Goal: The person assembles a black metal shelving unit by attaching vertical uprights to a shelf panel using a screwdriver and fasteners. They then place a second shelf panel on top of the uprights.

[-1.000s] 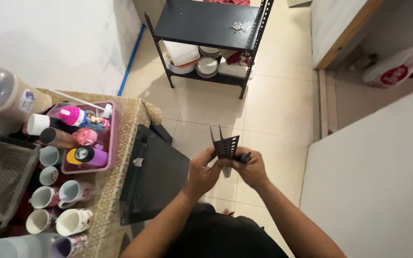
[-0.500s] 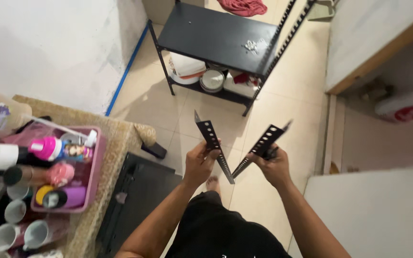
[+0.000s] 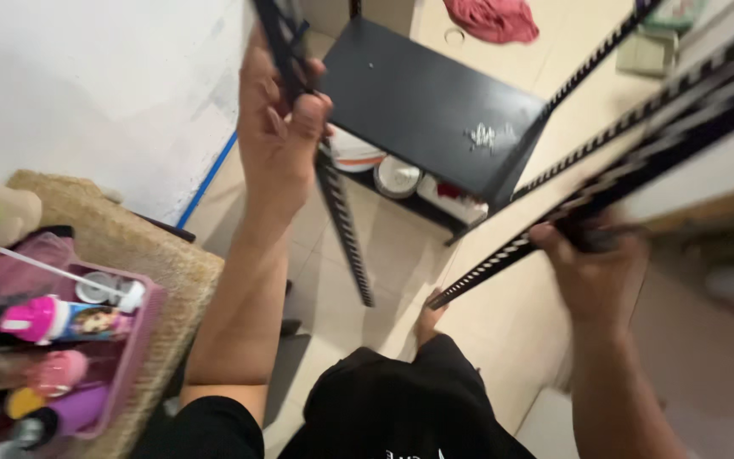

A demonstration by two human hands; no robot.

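Our left hand (image 3: 278,127) has its fingers (image 3: 312,119) closed around one black slotted rail (image 3: 343,223), and our blurred right hand (image 3: 595,272) grips another slotted rail (image 3: 622,170).

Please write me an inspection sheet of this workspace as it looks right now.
Surface: beige tiled floor.
Job's things: two black perforated metal strips; left strip hangs down from the raised left hand; right strip, blurred, slants up from the right hand.
Clutter: pink tray of bottles on a woven counter; small screws on the black shelf unit; bowls beneath.
Grippers: both hands closed on strips.
Cables: nothing seen.
Surroundings: white wall, red cloth on floor.
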